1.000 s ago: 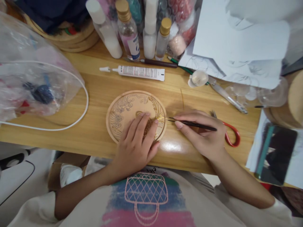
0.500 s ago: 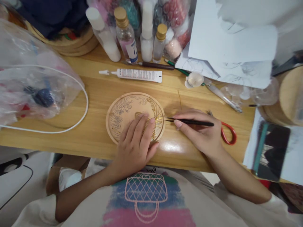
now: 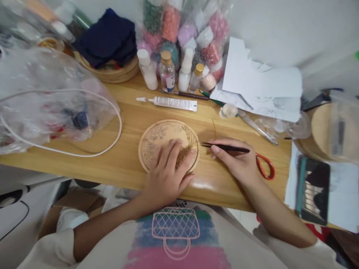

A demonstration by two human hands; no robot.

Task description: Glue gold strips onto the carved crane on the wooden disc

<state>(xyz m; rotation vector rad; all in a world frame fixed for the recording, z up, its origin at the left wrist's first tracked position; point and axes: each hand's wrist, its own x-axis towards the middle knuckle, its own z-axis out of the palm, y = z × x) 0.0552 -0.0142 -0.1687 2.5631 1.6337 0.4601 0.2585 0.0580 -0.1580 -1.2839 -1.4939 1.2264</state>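
The view had tipped up since half a second before, so more of the pale wall showed along the top. The wooden table (image 3: pixel 123 168), smooth, yellowish and lengthwise-grained, carried a crinkled clear plastic bag (image 3: pixel 50 74) on its left. A second clear bag (image 3: pixel 187 33), filled with pink, coral and teal pots, stood at the back and now showed far more of itself.

The round wooden disc (image 3: pixel 168 132) lay near the table's front edge, pale, with a raised rim; dark curling wave lines ran round its face, and shiny gold strands gathered on the right side, partly hidden by fingers. The left hand (image 3: pixel 168 172) stayed open and palm down across it, as before. The right hand (image 3: pixel 238 160) still pinched slim black tweezers (image 3: pixel 232 148), their tips just beside the disc's right rim; whether they held anything could not be told. Beyond them a thin golden thread (image 3: pixel 214 127) lay on the wood.
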